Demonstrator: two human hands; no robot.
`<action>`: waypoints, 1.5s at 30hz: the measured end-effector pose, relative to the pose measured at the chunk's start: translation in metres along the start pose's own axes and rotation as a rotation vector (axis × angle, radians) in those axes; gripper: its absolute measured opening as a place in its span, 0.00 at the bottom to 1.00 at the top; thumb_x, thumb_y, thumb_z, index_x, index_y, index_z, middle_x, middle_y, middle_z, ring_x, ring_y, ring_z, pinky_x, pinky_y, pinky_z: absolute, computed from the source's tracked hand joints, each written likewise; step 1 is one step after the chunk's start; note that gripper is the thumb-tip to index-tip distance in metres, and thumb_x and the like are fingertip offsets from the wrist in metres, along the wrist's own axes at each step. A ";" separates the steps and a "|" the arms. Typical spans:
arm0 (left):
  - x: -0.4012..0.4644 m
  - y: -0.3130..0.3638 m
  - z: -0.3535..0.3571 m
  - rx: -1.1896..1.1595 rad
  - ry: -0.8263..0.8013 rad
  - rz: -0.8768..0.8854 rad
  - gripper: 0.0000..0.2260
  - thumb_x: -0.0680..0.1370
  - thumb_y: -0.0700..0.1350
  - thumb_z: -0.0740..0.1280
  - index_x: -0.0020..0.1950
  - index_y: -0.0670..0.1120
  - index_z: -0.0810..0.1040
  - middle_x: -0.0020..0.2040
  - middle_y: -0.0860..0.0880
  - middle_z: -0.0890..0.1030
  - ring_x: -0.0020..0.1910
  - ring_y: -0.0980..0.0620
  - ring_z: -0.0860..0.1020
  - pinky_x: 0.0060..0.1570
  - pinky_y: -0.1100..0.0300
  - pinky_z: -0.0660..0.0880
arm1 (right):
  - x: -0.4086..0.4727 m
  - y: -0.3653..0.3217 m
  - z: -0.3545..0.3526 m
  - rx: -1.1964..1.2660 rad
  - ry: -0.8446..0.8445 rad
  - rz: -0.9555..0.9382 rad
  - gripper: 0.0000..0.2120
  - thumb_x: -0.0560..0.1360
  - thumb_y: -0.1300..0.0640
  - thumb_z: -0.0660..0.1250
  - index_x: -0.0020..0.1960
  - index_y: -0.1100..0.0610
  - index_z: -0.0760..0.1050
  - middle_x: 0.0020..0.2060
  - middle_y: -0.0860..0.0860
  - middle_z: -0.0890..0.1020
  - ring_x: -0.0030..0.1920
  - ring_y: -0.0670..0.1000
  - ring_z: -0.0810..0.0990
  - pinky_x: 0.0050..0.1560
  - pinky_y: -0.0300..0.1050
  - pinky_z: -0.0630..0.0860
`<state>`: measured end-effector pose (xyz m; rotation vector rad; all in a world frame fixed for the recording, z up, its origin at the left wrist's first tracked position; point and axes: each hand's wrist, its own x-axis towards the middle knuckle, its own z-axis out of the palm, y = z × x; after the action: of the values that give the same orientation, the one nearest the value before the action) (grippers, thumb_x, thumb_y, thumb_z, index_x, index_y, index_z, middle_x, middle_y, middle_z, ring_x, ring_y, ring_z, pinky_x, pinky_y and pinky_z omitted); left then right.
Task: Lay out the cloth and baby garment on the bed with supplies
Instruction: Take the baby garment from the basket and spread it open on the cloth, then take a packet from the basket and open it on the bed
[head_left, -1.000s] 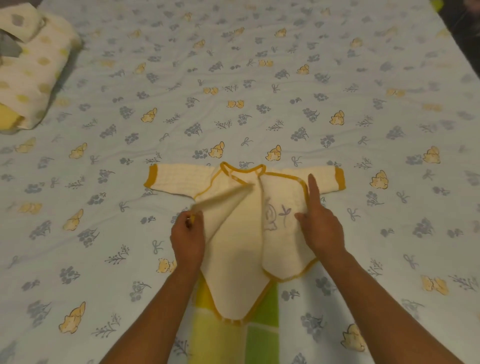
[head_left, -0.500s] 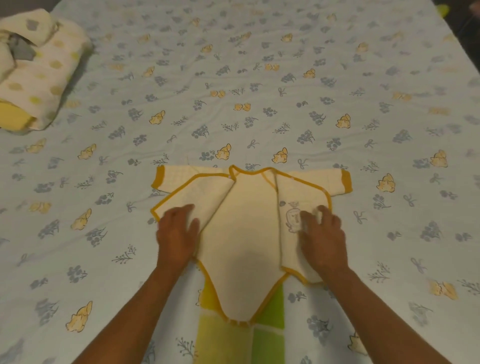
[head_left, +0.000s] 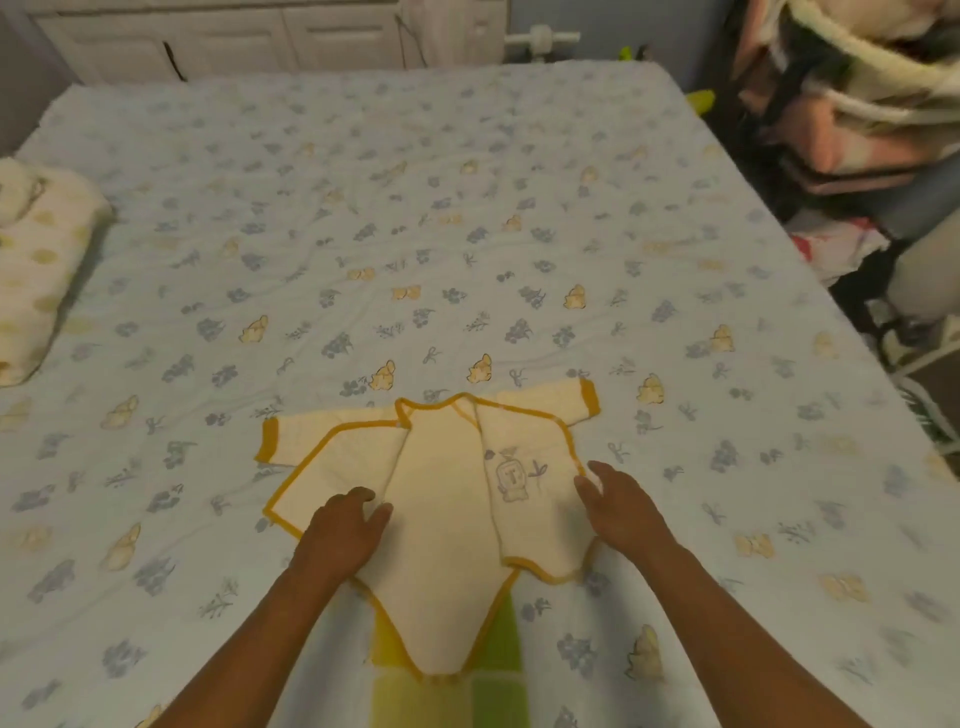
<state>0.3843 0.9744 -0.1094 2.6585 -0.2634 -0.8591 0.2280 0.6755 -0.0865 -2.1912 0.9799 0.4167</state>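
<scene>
A cream baby garment (head_left: 441, 514) with mustard trim lies spread open on the bed, both front flaps folded outward and sleeves pointing left and right. Its lower end rests on a yellow-green checked cloth (head_left: 447, 691) at the near edge. My left hand (head_left: 343, 535) lies flat on the left flap with fingers apart. My right hand (head_left: 618, 506) rests palm down on the outer edge of the right flap, beside a small embroidered figure. Neither hand grips anything.
The bed (head_left: 467, 234) is covered by a pale blue sheet printed with flowers and yellow animals. A rolled cream blanket with yellow spots (head_left: 36, 270) sits at the left edge. White cabinets (head_left: 218, 36) stand behind the bed; clutter and fabric (head_left: 857, 114) crowd the right side.
The left flap was lifted and laid outward flat. Both hands let go and now press on the flaps; my right hand slid outward. The view tilted up, showing the room behind.
</scene>
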 end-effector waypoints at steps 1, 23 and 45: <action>-0.008 0.024 -0.014 0.009 -0.006 0.048 0.24 0.79 0.60 0.59 0.71 0.49 0.70 0.69 0.45 0.74 0.67 0.45 0.72 0.65 0.53 0.69 | -0.015 -0.003 -0.025 0.030 0.029 -0.010 0.27 0.81 0.42 0.53 0.76 0.53 0.61 0.74 0.54 0.66 0.74 0.54 0.64 0.73 0.51 0.61; -0.454 0.647 -0.175 0.207 0.189 0.982 0.23 0.79 0.60 0.60 0.69 0.48 0.74 0.67 0.46 0.77 0.64 0.46 0.76 0.58 0.55 0.72 | -0.436 0.155 -0.569 0.197 0.806 -0.048 0.28 0.79 0.38 0.55 0.75 0.50 0.64 0.74 0.51 0.68 0.72 0.54 0.67 0.70 0.52 0.66; -0.408 0.943 -0.009 0.173 0.280 0.763 0.22 0.78 0.59 0.62 0.67 0.48 0.75 0.64 0.46 0.79 0.60 0.45 0.78 0.55 0.53 0.75 | -0.287 0.407 -0.809 0.138 0.701 -0.131 0.23 0.80 0.41 0.56 0.72 0.49 0.68 0.68 0.52 0.74 0.65 0.53 0.73 0.55 0.45 0.67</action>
<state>-0.0051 0.2142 0.4617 2.4487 -1.2124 -0.2219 -0.2584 0.0626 0.4521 -2.2878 1.1587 -0.5056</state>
